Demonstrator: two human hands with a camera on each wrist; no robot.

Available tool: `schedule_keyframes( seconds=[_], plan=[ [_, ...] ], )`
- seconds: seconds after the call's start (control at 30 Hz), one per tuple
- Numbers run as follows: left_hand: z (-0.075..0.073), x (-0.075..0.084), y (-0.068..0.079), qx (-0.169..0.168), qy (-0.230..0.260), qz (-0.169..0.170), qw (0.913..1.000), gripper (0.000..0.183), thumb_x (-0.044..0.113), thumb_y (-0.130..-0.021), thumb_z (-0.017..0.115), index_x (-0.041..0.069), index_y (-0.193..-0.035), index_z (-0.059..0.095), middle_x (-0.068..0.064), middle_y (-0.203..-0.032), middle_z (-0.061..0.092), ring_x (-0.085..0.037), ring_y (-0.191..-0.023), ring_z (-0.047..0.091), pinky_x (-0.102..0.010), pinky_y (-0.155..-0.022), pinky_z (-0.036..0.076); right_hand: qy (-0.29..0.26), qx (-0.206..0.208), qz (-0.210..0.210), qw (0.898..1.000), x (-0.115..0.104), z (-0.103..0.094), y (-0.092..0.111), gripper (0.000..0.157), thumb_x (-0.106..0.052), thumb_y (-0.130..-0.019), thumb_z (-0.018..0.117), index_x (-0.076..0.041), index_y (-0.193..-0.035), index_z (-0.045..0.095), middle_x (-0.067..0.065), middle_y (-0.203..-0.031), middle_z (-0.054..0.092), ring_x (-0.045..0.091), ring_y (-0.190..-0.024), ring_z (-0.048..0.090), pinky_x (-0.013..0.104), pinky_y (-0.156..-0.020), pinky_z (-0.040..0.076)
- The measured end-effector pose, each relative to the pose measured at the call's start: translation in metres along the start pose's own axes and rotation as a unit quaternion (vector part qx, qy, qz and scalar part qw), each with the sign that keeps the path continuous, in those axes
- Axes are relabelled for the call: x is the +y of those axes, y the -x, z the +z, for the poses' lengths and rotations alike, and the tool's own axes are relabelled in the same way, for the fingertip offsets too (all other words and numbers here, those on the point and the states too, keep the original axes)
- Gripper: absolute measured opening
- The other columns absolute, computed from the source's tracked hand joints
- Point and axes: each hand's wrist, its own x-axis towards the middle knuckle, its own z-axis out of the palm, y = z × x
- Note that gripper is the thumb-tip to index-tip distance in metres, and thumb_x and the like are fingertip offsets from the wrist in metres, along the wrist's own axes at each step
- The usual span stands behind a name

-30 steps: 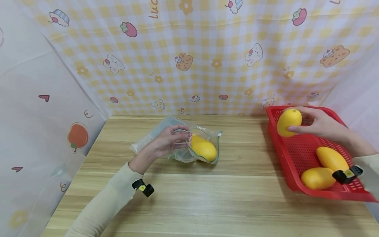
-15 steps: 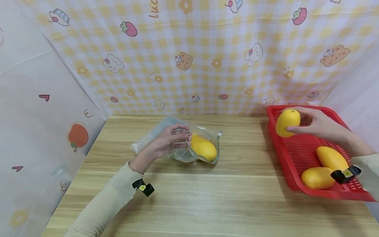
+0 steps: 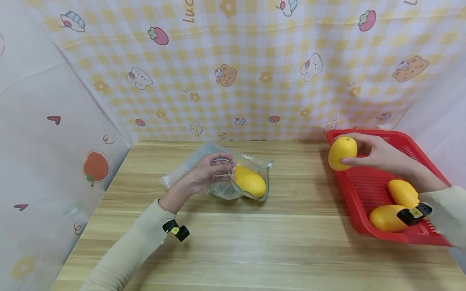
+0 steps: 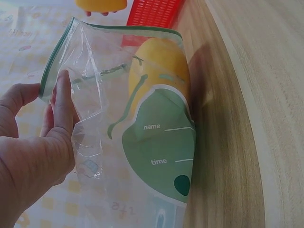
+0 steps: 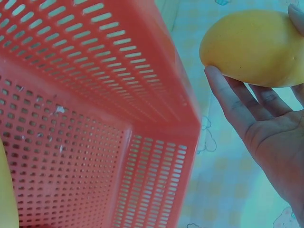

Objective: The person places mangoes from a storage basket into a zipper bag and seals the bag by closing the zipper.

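The head view shows us, nearest, two mangoes [image 3: 386,218] at the near end of a red basket [image 3: 358,204] by the right edge of the worktop [image 3: 255,250]. Farther in, toward the worktop's far edge, the left hand [image 3: 207,173] pinches the mouth of a clear bag [image 3: 227,191]; one mango [image 3: 250,182] lies inside, just right of its fingertips. On the bag's green label [image 4: 159,142] we read "name" and "time" in white. The right hand [image 3: 376,151] holds another mango [image 3: 342,154] up by the basket's far left corner, well apart from the bag. Beyond hangs a checked curtain [image 3: 251,97]; its top lettering is cut off.
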Motion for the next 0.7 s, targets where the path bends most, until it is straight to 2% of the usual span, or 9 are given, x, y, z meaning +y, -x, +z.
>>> schedule_keyframes(
  seconds=[0.13,0.33,0.5,0.7],
  plan=[
    [0.000,0.001,0.001,0.003,-0.003,-0.001,1.0000,0.030,-0.010,-0.098,0.058,-0.002,-0.126,0.052,-0.019,-0.113,0.067,-0.022,-0.092,0.070,-0.041,-0.087,0.059,-0.026,-0.008,-0.031,0.999,-0.001,0.005,-0.006,0.060,0.000,-0.088,0.079,-0.010,-0.142,0.055,0.007,-0.114,0.066,0.020,-0.094,0.061,0.023,-0.078,0.055],
    [-0.002,0.001,0.001,0.002,-0.005,-0.002,1.0000,0.030,-0.009,-0.098,0.059,-0.002,-0.126,0.052,-0.019,-0.114,0.066,-0.023,-0.093,0.069,-0.042,-0.088,0.059,-0.063,-0.028,-0.051,0.996,-0.003,0.012,-0.014,0.060,0.004,-0.088,0.077,-0.008,-0.142,0.054,0.010,-0.113,0.066,0.023,-0.092,0.064,0.027,-0.076,0.058],
    [-0.002,0.001,0.002,0.001,-0.005,-0.001,1.0000,0.029,-0.009,-0.098,0.059,-0.002,-0.126,0.053,-0.018,-0.113,0.067,-0.023,-0.094,0.069,-0.043,-0.090,0.058,-0.055,-0.033,-0.062,0.996,-0.007,0.016,-0.019,0.058,0.003,-0.087,0.078,-0.007,-0.139,0.056,0.011,-0.107,0.067,0.023,-0.089,0.064,0.027,-0.075,0.058],
    [-0.005,0.000,0.003,0.004,-0.004,-0.002,1.0000,0.030,-0.010,-0.097,0.059,-0.002,-0.125,0.053,-0.021,-0.114,0.066,-0.023,-0.093,0.069,-0.044,-0.090,0.058,-0.049,-0.037,-0.065,0.996,-0.012,0.021,-0.025,0.059,0.001,-0.087,0.079,-0.008,-0.141,0.055,0.011,-0.109,0.066,0.024,-0.090,0.064,0.028,-0.075,0.059]
  ],
)
